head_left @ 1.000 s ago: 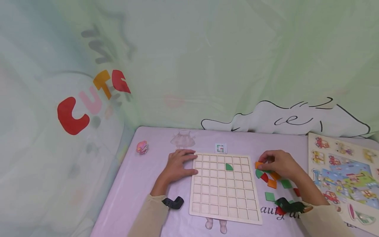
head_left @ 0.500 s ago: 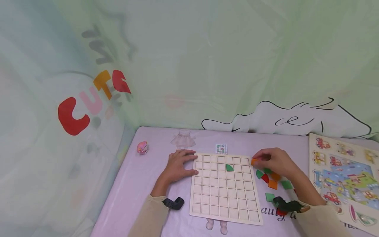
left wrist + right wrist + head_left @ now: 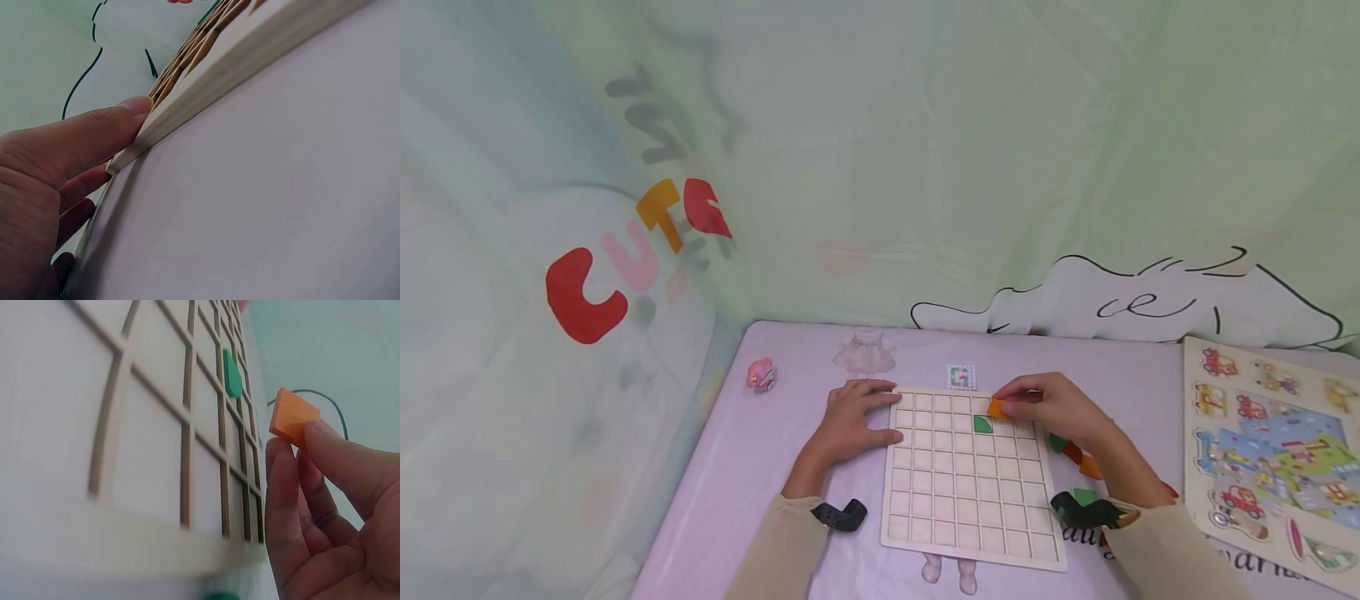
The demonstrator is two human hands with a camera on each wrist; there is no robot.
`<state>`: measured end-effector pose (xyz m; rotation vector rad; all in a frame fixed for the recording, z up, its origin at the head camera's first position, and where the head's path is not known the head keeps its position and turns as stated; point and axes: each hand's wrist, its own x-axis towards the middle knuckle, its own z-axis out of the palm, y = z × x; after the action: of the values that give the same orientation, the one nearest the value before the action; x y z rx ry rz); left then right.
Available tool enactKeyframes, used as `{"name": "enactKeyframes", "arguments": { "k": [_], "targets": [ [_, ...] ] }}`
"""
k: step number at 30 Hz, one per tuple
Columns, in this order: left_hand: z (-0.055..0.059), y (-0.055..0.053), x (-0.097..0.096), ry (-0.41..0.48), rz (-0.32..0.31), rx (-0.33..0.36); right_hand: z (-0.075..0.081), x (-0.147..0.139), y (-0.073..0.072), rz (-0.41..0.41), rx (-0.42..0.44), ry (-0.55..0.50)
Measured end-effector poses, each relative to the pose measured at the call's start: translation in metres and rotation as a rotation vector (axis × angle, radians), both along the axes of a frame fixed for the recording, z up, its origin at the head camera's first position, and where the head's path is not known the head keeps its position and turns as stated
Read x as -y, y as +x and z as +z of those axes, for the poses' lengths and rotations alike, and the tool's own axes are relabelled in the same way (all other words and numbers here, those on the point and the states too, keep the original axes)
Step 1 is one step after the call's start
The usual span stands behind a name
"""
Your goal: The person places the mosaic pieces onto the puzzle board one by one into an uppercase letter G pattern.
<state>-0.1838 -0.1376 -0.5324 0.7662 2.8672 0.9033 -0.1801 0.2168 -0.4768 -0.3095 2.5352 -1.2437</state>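
I have one grid board (image 3: 955, 492) on the table (image 3: 722, 467), one green quarter-round piece (image 3: 982, 425) in it toward one o'clock, one patterned card (image 3: 960, 377) beyond at twelve, one orange tile (image 3: 996, 407) — the loose pieces (image 3: 1089, 467) at three I cannot count, partly hidden by my arm (image 3: 1123, 462). My right hand (image 3: 1058, 408) pinches that tile, tilted, near the green piece; my left hand (image 3: 850, 422) — thumb and fingers spread — touches the edge at ten.

The left fingers (image 3: 87, 184) touch a pale board (image 3: 219, 87) edgewise.
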Motion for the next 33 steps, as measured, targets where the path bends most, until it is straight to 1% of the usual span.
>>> {"name": "enactKeyframes", "arguments": {
  "k": [4,7,9,12,16,22,25,31,33],
  "targets": [
    [0.000,0.000,-0.001,-0.007,0.001,-0.005,-0.002,0.011,-0.002,0.042,-0.004,-0.070],
    [0.000,0.000,-0.001,-0.004,0.000,-0.001,-0.007,0.020,-0.003,0.041,0.038,-0.130],
    [0.001,0.000,-0.002,0.003,-0.002,0.005,-0.011,0.026,-0.004,0.027,0.062,-0.144],
    [0.000,0.000,-0.002,0.007,-0.003,0.001,-0.017,0.035,-0.005,0.010,0.060,-0.133],
    [-0.001,-0.001,-0.002,0.002,-0.003,-0.005,-0.022,0.042,-0.006,-0.012,0.033,-0.093],
    [-0.001,-0.001,-0.001,0.004,-0.003,-0.010,-0.021,0.046,-0.006,-0.043,0.068,-0.084],
    [0.000,0.000,-0.001,0.009,-0.006,-0.010,-0.019,0.047,-0.005,-0.034,0.083,-0.092],
    [0.000,0.000,0.000,-0.011,-0.005,-0.019,-0.019,0.047,-0.006,-0.009,0.068,-0.090],
    [0.000,0.000,0.000,-0.014,-0.004,-0.021,-0.020,0.048,-0.007,-0.014,0.078,-0.090]
  ]
}}
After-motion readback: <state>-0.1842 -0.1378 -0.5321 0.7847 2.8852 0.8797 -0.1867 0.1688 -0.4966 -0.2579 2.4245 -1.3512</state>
